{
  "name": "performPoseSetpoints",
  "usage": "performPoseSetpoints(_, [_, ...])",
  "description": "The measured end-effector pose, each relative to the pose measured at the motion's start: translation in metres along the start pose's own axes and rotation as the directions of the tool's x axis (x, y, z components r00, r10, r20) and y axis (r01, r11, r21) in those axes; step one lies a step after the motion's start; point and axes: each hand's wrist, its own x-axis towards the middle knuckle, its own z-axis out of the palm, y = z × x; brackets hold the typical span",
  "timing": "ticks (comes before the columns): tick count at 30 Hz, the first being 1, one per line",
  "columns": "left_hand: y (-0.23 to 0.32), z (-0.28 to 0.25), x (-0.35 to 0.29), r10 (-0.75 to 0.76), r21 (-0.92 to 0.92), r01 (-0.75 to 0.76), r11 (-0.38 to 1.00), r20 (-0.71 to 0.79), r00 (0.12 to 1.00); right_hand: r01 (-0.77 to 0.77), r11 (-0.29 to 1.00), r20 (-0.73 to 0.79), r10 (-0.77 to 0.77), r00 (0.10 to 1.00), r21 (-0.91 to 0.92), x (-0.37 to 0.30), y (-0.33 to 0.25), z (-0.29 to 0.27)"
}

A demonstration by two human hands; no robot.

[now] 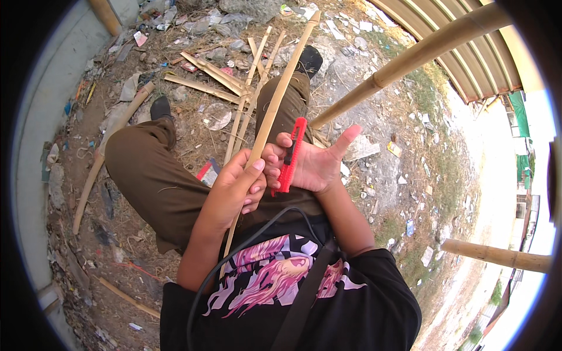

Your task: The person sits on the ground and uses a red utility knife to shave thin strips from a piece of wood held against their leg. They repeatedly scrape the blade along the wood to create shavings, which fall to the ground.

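Observation:
A long split bamboo strip point(280, 93) runs slantwise from my waist up past my knee. My left hand point(231, 190) is closed around its lower part, thumb on top. Just to the right, my right hand point(316, 167) lies palm up with its thumb stretched outward. Its curled fingers hold a red utility knife point(293, 155) with a black slider, close beside the strip. Whether its blade is out, I cannot tell.
Several split bamboo strips point(218, 76) lie in a pile ahead of my legs. A thick bamboo pole point(404, 61) slants in from the upper right, and another pole point(497, 255) juts in at the right. A curved bamboo piece point(108, 146) rests left, near a grey wall point(35, 117). Litter covers the ground.

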Motion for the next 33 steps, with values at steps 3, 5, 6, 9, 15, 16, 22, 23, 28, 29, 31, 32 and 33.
performPoseSetpoints(3, [-0.002, -0.005, 0.002, 0.014, 0.011, -0.014, 1.0, -0.014, 1.0, 0.001, 1.0, -0.08, 0.001, 0.997, 0.028, 0.001, 0.002, 0.005])
performPoseSetpoints(5, [-0.001, -0.004, 0.003, 0.03, 0.069, -0.027, 0.997, -0.047, 0.998, 0.002, 1.0, -0.121, 0.001, 0.993, 0.025, 0.004, 0.004, 0.009])
performPoseSetpoints(6, [-0.001, -0.003, 0.003, 0.04, 0.098, -0.033, 0.995, -0.063, 0.997, 0.011, 1.0, -0.184, -0.012, 0.983, -0.005, 0.006, 0.005, 0.009])
performPoseSetpoints(9, [-0.006, -0.003, 0.006, 0.01, 0.095, -0.004, 0.995, -0.068, 0.998, 0.014, 0.992, -0.277, -0.049, 0.96, -0.126, 0.008, 0.005, 0.003])
performPoseSetpoints(15, [-0.012, 0.0, 0.005, -0.034, 0.136, 0.041, 0.99, -0.057, 0.998, -0.213, 0.331, -0.368, -0.532, 0.763, -0.919, 0.011, 0.016, 0.016])
performPoseSetpoints(16, [-0.012, 0.002, 0.005, -0.043, 0.132, 0.049, 0.99, -0.049, 0.998, -0.229, 0.172, -0.286, -0.579, 0.763, -0.958, 0.011, 0.014, 0.017])
performPoseSetpoints(22, [-0.012, 0.004, -0.001, -0.045, 0.071, 0.047, 0.996, -0.021, 0.999, -0.314, -0.216, -0.117, -0.624, 0.772, -0.925, 0.013, 0.005, 0.034])
performPoseSetpoints(23, [-0.012, 0.004, -0.002, -0.046, 0.048, 0.047, 0.998, -0.025, 0.999, -0.317, -0.234, -0.102, -0.635, 0.765, -0.919, 0.012, 0.005, 0.034])
performPoseSetpoints(28, [-0.006, 0.007, -0.006, -0.012, 0.167, 0.022, 0.986, -0.056, 0.998, -0.391, -0.579, -0.009, -0.552, 0.834, -0.715, -0.002, 0.009, 0.032])
performPoseSetpoints(29, [-0.006, 0.007, -0.007, -0.01, 0.21, 0.019, 0.978, -0.046, 0.999, -0.326, -0.634, 0.062, -0.51, 0.858, -0.701, -0.005, 0.009, 0.026])
performPoseSetpoints(31, [-0.007, 0.007, -0.009, 0.03, 0.285, -0.023, 0.958, -0.018, 0.999, -0.241, -0.674, 0.122, -0.445, 0.887, -0.699, -0.007, 0.012, 0.019])
performPoseSetpoints(32, [-0.009, 0.006, -0.009, 0.066, 0.318, -0.064, 0.946, 0.003, 0.998, -0.244, -0.674, 0.137, -0.459, 0.878, -0.697, -0.007, 0.014, 0.018])
performPoseSetpoints(33, [-0.011, 0.006, -0.009, 0.101, 0.349, -0.104, 0.931, 0.027, 0.995, -0.248, -0.675, 0.151, -0.474, 0.867, -0.695, -0.007, 0.017, 0.017])
